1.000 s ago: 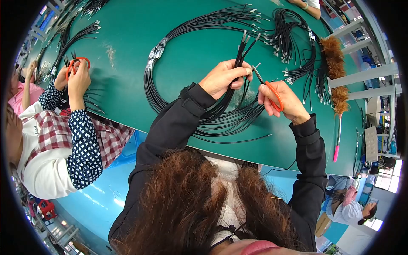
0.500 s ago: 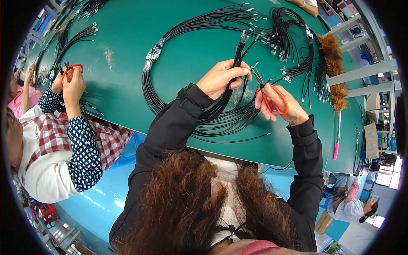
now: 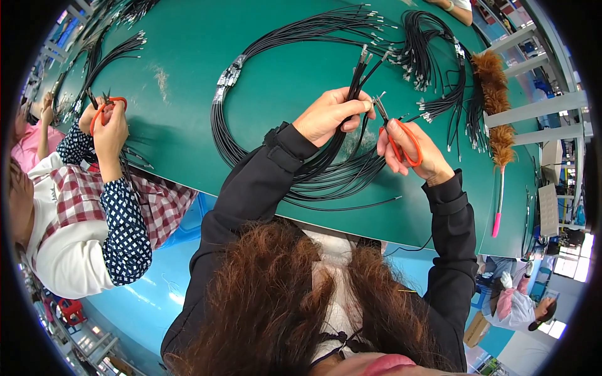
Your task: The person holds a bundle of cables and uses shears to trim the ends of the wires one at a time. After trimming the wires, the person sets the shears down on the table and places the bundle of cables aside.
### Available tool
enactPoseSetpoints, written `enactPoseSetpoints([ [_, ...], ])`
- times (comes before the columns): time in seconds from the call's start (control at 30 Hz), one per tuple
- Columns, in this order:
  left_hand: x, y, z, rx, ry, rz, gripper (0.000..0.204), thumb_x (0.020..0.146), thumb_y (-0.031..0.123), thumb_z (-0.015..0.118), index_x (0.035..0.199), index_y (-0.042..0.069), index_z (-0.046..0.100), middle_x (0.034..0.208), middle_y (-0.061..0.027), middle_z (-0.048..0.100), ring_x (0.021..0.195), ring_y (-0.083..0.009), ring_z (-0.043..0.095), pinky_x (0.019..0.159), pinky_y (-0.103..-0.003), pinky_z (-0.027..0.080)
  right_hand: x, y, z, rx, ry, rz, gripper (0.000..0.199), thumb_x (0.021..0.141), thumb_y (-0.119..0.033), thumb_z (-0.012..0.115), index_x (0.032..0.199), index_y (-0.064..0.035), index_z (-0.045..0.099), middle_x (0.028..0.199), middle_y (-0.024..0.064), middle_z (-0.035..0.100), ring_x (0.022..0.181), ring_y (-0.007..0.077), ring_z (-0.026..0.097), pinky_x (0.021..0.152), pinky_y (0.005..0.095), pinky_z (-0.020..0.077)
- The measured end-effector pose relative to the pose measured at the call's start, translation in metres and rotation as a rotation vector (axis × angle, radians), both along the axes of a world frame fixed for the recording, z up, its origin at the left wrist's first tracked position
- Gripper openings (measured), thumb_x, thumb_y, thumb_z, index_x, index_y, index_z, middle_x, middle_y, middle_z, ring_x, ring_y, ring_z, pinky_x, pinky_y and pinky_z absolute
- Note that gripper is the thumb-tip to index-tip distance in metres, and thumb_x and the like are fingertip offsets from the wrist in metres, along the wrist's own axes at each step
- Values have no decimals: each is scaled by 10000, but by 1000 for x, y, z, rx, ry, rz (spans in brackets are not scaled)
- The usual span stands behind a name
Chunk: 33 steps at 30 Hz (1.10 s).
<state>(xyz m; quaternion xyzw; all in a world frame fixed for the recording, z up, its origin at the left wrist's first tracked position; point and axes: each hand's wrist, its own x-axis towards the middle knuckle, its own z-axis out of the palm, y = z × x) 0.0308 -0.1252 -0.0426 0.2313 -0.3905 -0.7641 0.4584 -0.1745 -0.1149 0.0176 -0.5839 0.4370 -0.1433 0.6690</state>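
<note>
My left hand (image 3: 334, 116) is closed around several black cables (image 3: 359, 76), whose silvery tips stick up above the fingers. One cable end is pinched between thumb and forefinger on the side facing my right hand. My right hand (image 3: 416, 150) grips orange-handled scissors (image 3: 411, 143) with fingers in the loops. The scissor blades point up and left, close to the pinched cable end; whether they touch it I cannot make out. The rest of the cables form a big loop (image 3: 224, 122) on the green table, bound with silvery wrapping (image 3: 229, 76) at the left.
More black cable bundles (image 3: 419, 53) lie at the back right. Beside them is a brown feather duster (image 3: 495, 75) with a pink-tipped handle, near a white metal rack (image 3: 533, 109). At left, a co-worker's hands (image 3: 108, 131) hold orange-handled scissors over the green table (image 3: 182, 156).
My scissors have swung slightly, and their blades look closer together. Both my hands stay in nearly the same place. The co-worker's hands at left have shifted slightly.
</note>
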Motion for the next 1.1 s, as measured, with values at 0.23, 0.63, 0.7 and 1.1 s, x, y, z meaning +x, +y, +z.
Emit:
enactPoseSetpoints([
  [0.23, -2, 1, -3, -2, -30, 44, 112, 911, 139, 546, 976, 48, 556, 915, -64, 605, 585, -55, 435, 527, -193, 335, 3, 2, -5, -26, 56, -39, 496, 959, -416, 451, 717, 1, 568, 468, 57, 539, 318, 77, 426, 338, 186, 322],
  [0.63, 3, -1, -8, 29, -145, 297, 273, 910, 136, 552, 1115, -44, 535, 986, -99, 620, 726, -121, 555, 648, -242, 439, 24, 13, -11, -130, -139, -466, 279, 922, -269, 557, 823, -10, 588, 568, 34, 568, 403, 65, 463, 389, 182, 343],
  [0.7, 4, -1, -5, 3, -162, 287, 286, 911, 131, 548, 1130, -52, 529, 994, -105, 621, 751, -132, 574, 675, -247, 459, 30, 14, -16, -171, -182, -512, 241, 912, -239, 577, 838, -11, 594, 587, 31, 574, 418, 64, 470, 398, 182, 347],
  [1.1, 2, 4, -2, -13, -143, 144, 193, 899, 80, 549, 1019, -70, 575, 912, -120, 648, 793, -158, 645, 700, -261, 525, 57, 0, -31, -417, -305, -676, 203, 858, -151, 638, 950, 29, 617, 619, 16, 579, 461, 54, 492, 420, 177, 371],
])
